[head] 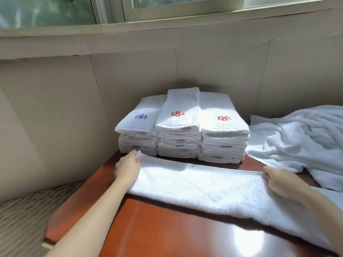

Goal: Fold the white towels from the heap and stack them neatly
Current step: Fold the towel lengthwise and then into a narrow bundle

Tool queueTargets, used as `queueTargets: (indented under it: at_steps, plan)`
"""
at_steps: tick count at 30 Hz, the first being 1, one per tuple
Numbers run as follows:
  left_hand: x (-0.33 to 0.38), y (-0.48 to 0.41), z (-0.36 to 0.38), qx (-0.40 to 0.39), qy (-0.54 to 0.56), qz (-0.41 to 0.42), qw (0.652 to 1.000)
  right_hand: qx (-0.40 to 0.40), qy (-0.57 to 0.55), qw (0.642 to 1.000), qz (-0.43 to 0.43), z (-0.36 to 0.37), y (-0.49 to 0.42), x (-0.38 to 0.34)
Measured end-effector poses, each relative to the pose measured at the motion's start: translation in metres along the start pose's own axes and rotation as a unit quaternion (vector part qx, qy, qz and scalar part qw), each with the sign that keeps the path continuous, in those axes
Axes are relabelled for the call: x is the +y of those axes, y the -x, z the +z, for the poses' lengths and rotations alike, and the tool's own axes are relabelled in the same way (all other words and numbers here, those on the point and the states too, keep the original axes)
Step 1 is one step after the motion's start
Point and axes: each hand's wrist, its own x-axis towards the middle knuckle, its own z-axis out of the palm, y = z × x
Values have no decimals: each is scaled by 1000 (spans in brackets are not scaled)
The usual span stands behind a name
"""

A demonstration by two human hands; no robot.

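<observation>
The left hand (128,168) and right hand (280,180) each grasp an end of the long towel (200,184) lying across the table (157,229), near the folded stacks (181,127); the heap (306,141) lies far right.

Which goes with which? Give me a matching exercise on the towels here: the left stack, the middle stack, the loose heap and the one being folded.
Things:
1 left stack
2 middle stack
3 loose heap
4 flat towel

States:
A crumpled, at the right of the table
B blue emblem on top
C held at its ends by the left hand and right hand
D red emblem on top

Pairs: 1-B, 2-D, 3-A, 4-C.
</observation>
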Motion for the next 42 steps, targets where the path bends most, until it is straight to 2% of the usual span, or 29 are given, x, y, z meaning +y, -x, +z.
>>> queueTargets:
  at_steps: [2,6,10,12,15,17,19,22,24,26,30,32,35,37,39,42]
  plan:
    - [5,-1,0,11,-16,4,1000,4,-12,1000,9,1,-1,0]
    - [20,0,-1,-7,-120,13,993,-8,17,999,38,-3,0,-12]
    - [51,10,-12,-24,-304,5,952,27,-22,997,66,-3,5,-17]
    - [83,29,-5,-22,-336,66,939,47,-13,995,92,-2,11,-23]
    - [139,78,26,-128,-230,186,947,83,3,990,112,1,27,-34]
    - [177,111,49,-212,-155,225,938,113,50,985,117,2,41,-36]
    - [210,136,68,-248,-112,258,927,120,107,979,122,-1,56,-28]
    - [234,164,87,-262,-93,310,909,70,99,976,179,-14,85,6]
    - [231,174,95,-259,-102,318,906,34,76,973,217,-25,107,33]
    - [225,177,95,-262,-112,316,905,13,63,974,216,-37,126,50]
    - [222,174,76,-353,-126,303,876,-14,46,982,184,-55,158,57]
    - [222,174,67,-375,-133,311,863,-30,12,982,184,-59,172,60]
    - [224,181,59,-358,-140,326,864,-44,-84,974,206,-75,188,73]
    - [227,193,60,-282,-131,334,890,-64,-105,962,245,-85,201,89]
    - [230,205,65,-204,-125,362,901,-64,-103,946,300,-88,214,107]
    - [232,214,76,-157,-82,385,906,-29,-150,918,367,-87,229,127]
